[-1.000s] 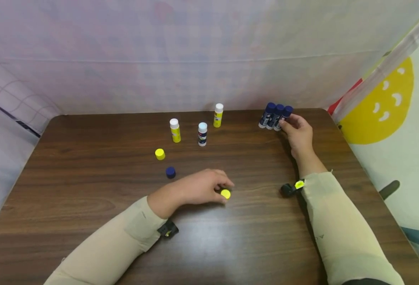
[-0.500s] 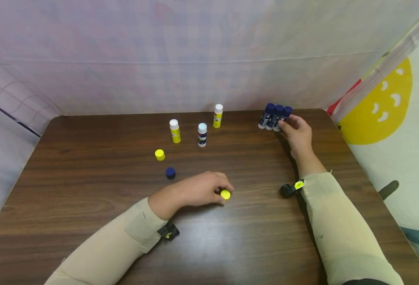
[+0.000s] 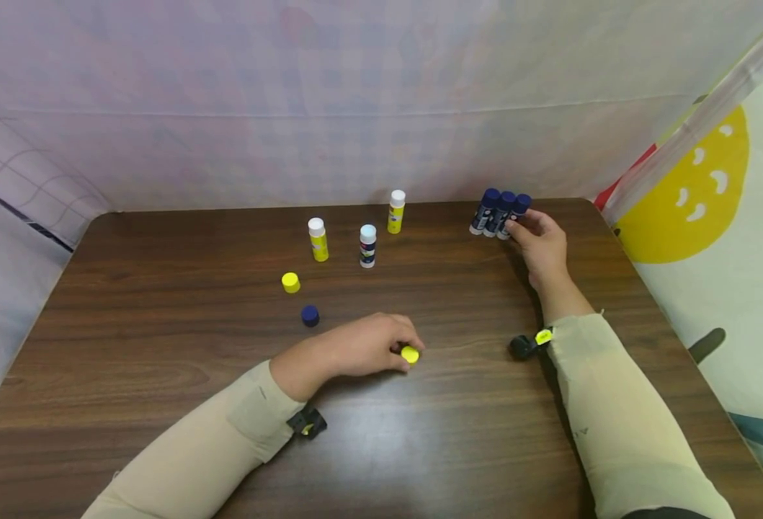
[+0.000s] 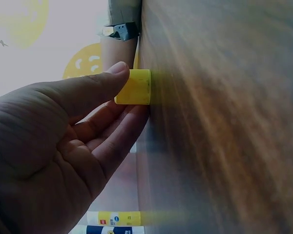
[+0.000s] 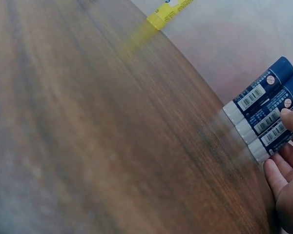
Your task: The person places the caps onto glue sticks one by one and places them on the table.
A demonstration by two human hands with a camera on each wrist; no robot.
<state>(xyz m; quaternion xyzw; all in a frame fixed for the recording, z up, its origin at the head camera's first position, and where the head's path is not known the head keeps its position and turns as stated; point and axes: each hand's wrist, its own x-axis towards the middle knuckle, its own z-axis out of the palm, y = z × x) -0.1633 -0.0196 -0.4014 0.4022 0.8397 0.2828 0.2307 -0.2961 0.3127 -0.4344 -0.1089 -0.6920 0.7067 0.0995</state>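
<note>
My left hand [image 3: 375, 346] pinches a yellow cap [image 4: 136, 87] between thumb and fingers; in the left wrist view the cap's end meets the tabletop. At the back right, my right hand [image 3: 545, 245] grips the nearest of three dark blue capped glue sticks [image 5: 268, 122], which stand upright side by side in a row. Thumb and fingers partly cover that nearest stick. Left of them stand a yellow glue stick [image 3: 396, 213], a dark blue glue stick [image 3: 368, 249] and another yellow glue stick [image 3: 319, 241], their blue or yellow caps off and white tops showing.
A loose yellow cap [image 3: 291, 282] and a dark blue cap [image 3: 310, 316] lie on the brown wooden table [image 3: 161, 288], left of the left hand. A pale cloth curtain [image 3: 329, 108] hangs just behind the table's back edge. A patterned cloth [image 3: 699, 194] hangs on the right.
</note>
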